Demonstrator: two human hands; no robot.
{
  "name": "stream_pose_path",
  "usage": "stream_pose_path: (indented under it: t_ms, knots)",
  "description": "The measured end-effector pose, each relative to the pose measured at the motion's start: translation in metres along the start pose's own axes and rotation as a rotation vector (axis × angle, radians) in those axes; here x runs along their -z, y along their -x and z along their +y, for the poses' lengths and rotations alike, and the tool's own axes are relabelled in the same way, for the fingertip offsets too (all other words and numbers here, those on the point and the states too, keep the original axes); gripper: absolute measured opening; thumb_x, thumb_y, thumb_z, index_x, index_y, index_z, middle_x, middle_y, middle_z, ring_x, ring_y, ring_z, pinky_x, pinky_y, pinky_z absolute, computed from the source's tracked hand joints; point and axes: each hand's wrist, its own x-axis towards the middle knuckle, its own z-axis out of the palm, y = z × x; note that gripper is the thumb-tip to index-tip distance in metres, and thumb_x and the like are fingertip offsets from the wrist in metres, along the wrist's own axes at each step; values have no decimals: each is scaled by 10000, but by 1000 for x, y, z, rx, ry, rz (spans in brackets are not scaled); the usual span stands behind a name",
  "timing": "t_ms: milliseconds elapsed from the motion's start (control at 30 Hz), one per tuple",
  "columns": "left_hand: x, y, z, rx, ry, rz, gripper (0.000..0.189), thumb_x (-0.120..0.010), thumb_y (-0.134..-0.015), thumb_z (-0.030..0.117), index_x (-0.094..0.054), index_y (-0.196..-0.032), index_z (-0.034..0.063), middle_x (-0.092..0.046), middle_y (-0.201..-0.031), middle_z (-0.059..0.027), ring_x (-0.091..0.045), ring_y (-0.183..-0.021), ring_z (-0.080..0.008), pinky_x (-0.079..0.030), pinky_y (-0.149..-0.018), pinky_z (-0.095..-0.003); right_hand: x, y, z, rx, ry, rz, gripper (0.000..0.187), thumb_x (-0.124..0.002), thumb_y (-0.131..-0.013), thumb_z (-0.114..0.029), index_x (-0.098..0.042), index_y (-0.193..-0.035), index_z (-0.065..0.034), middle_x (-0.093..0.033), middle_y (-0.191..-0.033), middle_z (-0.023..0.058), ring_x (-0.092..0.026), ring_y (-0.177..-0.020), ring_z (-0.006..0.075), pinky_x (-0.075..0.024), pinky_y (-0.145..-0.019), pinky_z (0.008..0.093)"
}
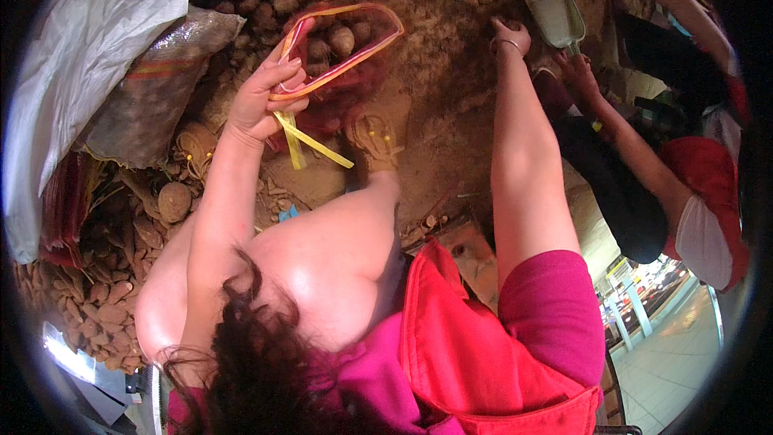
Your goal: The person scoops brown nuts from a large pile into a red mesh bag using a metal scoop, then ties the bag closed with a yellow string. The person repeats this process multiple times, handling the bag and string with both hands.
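Note:
My left hand (pixel 263 93) grips the rim of a red mesh bag (pixel 344 93) with an orange-edged mouth. The bag hangs with its mouth spread, and several round brown tubers (pixel 342 40) show through or inside it. Yellow straps (pixel 302 142) dangle below my fingers. My right hand (pixel 512 36), with a band at the wrist, reaches far forward over the brown soil-covered ground (pixel 444 90). Its fingers are curled and dark at the tips; whether they hold something cannot be told. Just right of it is a pale dustpan-like scoop (pixel 557 17), held by another person's hand (pixel 581 75).
A filled mesh sack (pixel 151 96) and a white woven sack (pixel 78 72) stand at the left, beside folded red mesh bags (pixel 63 211). Tubers (pixel 109 314) lie piled at lower left, more at the top (pixel 284 3). A co-worker (pixel 640 187) crouches close on the right.

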Motion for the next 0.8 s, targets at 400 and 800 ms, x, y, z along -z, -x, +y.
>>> stream_pose_path:
  t_ms: [400,800]
  knots:
    - [-1,-2,-3,-11,6,-42,537,-468,-888,58,-296,-1384,170,-394,-556,58,-266,-379,-1,-240,-395,-150,29,161,-60,-181,-1718,-1521,351,-519,-900,-250,-482,-1227,-128,-468,-1263,84,-501,-1073,239,-511,-749,372]
    - [-6,3,4,-64,-1,-99,587,-487,-869,38,-261,-1399,153,-369,-568,44,-308,-427,-14,-258,-406,-154,1,291,-118,1000,-115,-743,401,-619,-766,-188,-527,-1108,-1,-446,-1214,263,-488,-1087,390,-384,-956,403]
